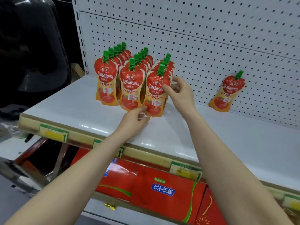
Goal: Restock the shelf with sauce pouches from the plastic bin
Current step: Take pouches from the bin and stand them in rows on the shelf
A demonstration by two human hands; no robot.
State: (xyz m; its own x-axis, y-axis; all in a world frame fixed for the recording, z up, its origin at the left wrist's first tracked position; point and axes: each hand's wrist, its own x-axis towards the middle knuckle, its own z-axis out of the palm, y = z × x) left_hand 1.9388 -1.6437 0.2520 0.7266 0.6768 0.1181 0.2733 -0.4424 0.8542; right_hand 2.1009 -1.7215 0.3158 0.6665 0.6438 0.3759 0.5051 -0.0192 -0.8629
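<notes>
Three rows of red tomato sauce pouches with green caps stand on the white shelf [81, 101]. The front pouch of the right row [155, 91] is held by both hands. My left hand [136, 117] pinches its lower left corner at the shelf surface. My right hand [180, 91] grips its right edge near the middle. The left row's front pouch [106, 83] and the middle row's front pouch [130, 88] stand upright beside it. A single pouch [227, 93] leans against the pegboard further right. The plastic bin is out of view.
White pegboard [211, 46] backs the shelf. Yellow and green price tags [53, 132] line the shelf's front rail. Red gift boxes [162, 190] sit on the shelf below. A large black object [29, 46] stands at the left.
</notes>
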